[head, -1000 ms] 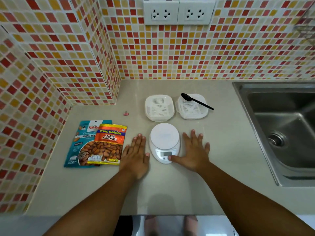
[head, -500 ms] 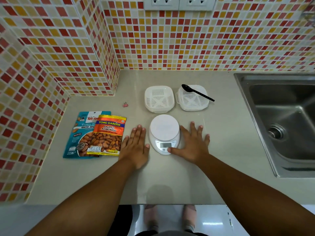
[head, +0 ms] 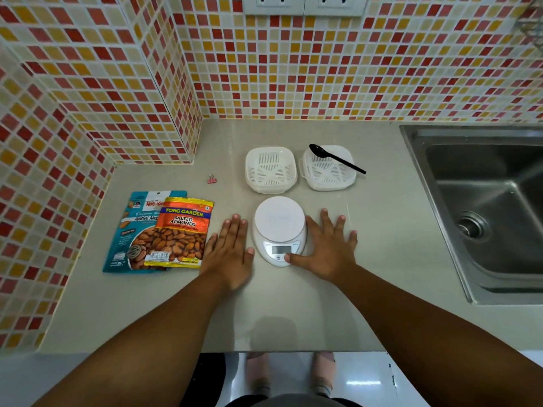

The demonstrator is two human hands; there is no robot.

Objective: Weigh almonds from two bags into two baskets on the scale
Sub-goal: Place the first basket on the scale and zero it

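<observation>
Here the counter (head: 293,312) is a pale beige slab set into a corner, with walls of small red, orange and cream tiles (head: 323,69) behind and to the left. Two white sockets (head: 305,4) sit at the top edge of the back wall. A steel sink (head: 482,215) is sunk into the counter on the right, its drain showing. Below the counter's front edge a glossy floor and the person's feet can be seen.

Two white slotted baskets stand side by side near the back: the left basket (head: 271,169) holds nothing, and the right basket (head: 328,168) has a black spoon (head: 335,157) lying across its rim, bowl to the left, handle running out over the right edge. Just in front of them sits the white scale (head: 279,230), its round plate bare and its display towards the person. Well left of the scale lie two almond bags, both flat and closed: an orange bag (head: 180,233) overlapping a teal bag (head: 132,230). A small pink clip (head: 211,179) lies between the bags and the left basket.

The left hand (head: 229,254) rests palm down on the counter between the orange bag and the scale, fingers straight and close together, holding nothing. The right hand (head: 326,248) lies flat on the other side, fingers spread, thumb tip touching the scale's front by the display.
</observation>
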